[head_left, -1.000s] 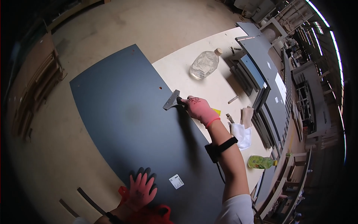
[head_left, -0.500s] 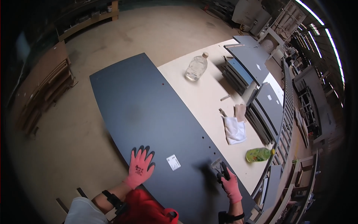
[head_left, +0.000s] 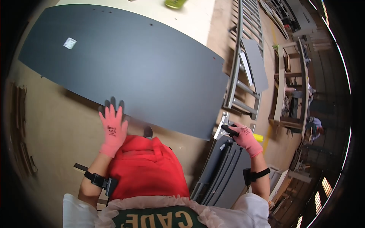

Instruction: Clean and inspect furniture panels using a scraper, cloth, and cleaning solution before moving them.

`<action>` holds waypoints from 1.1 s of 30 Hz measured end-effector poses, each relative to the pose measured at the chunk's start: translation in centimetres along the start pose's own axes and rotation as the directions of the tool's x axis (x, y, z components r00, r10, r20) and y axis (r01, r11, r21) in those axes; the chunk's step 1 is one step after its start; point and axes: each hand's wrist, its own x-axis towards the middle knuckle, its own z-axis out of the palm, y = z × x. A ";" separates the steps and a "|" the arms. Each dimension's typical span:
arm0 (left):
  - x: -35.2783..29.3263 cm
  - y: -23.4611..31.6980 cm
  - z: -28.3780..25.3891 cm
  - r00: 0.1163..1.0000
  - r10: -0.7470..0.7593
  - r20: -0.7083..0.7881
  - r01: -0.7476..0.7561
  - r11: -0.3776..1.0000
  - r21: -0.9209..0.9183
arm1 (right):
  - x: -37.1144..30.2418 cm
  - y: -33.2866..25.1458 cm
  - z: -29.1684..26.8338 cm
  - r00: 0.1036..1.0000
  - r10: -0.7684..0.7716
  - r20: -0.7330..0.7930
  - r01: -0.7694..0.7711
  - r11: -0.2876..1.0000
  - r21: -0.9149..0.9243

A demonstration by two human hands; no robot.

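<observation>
A large dark grey panel (head_left: 125, 64) with curved edges and a white label (head_left: 70, 43) lies in front of me on a pale table. My left hand (head_left: 113, 127), in a pink glove with black fingertips, has its fingers spread at the panel's near edge; contact is unclear. My right hand (head_left: 245, 138), gloved alike, is closed round a flat metal scraper-like tool (head_left: 221, 126) beyond the panel's right end. A yellow rounded end (head_left: 258, 137) shows behind that hand; I cannot tell whether it belongs to the tool.
Dark panels (head_left: 224, 167) stand stacked below my right hand. A roller conveyor (head_left: 237, 76) runs past the panel's right end, with a grey board (head_left: 254, 64) on it. A green bottle (head_left: 175, 3) stands on the pale tabletop (head_left: 201, 19). Wooden racks (head_left: 281, 83) line the right.
The view has swung to the right. My right hand has gone from above the panel to past its right end, still holding the tool. My left hand is now at the near edge.
</observation>
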 end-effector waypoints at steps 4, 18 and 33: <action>-1.1 0.7 1.6 0.999 -0.015 -0.035 0.015 1.000 0.023 | -2.2 2.0 2.2 0.981 -0.176 0.076 0.187 0.968 -0.167; -1.0 0.6 2.0 0.991 0.040 -0.129 -0.036 0.999 0.032 | 1.2 2.1 3.8 0.874 -0.473 0.113 0.479 0.800 -0.361; -0.8 1.1 2.1 0.989 -0.030 -0.147 0.035 0.999 0.031 | 2.6 -5.4 4.8 0.900 -0.436 -0.019 0.393 0.830 -0.396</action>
